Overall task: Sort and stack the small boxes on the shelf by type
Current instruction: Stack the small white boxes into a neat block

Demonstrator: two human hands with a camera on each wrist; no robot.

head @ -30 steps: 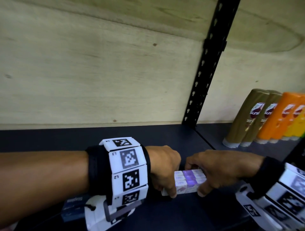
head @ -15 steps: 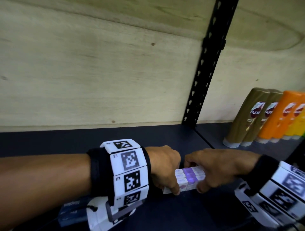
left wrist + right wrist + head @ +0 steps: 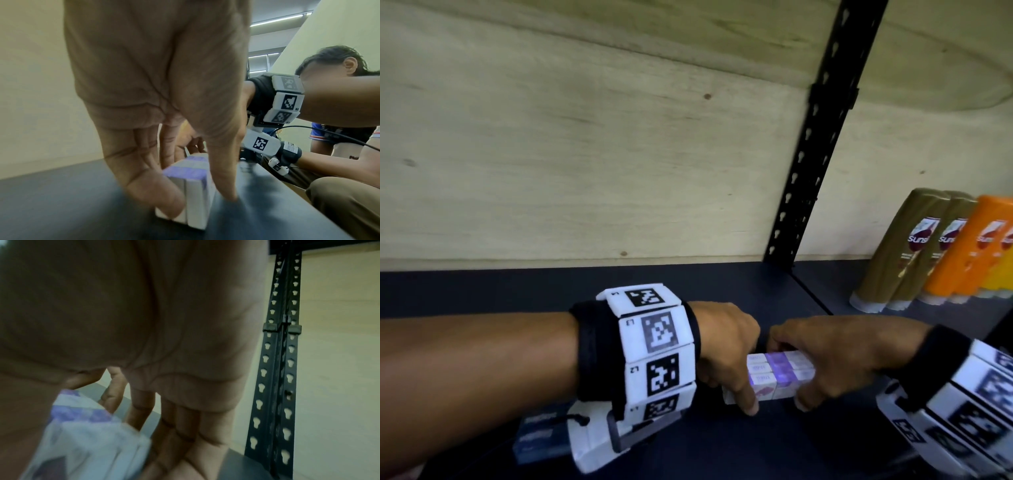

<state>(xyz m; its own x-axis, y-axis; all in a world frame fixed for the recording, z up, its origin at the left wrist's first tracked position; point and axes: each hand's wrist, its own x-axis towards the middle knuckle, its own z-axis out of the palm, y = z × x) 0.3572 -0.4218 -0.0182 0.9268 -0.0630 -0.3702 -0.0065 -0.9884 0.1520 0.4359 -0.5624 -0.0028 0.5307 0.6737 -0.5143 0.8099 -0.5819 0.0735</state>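
Dark shelf board [image 3: 551, 294] under a pale wooden back panel [image 3: 585, 154] carries a small block of white and purple boxes [image 3: 779, 375], set near the front edge, left of the black slotted upright [image 3: 822, 137]. Those boxes stand packed side by side, touching one another, with their purple bands lined up. At the block's left end the left hand [image 3: 726, 346] grips it, fingers behind and thumb down the front face; the left wrist view shows the thumb tip reaching the shelf and a finger [image 3: 148, 186] pressed against the end box [image 3: 195, 203]. At the other end the right hand [image 3: 835, 353] grips the block in the same way, fingers curled over the top and back, thumb at the front. Both wrists wear white bands with black square markers [image 3: 654, 346]. A dark blue packet [image 3: 541, 435] lies under the left wrist. Further right, beyond the upright, brown and orange bottles [image 3: 935, 246] stand in a row against the back panel.
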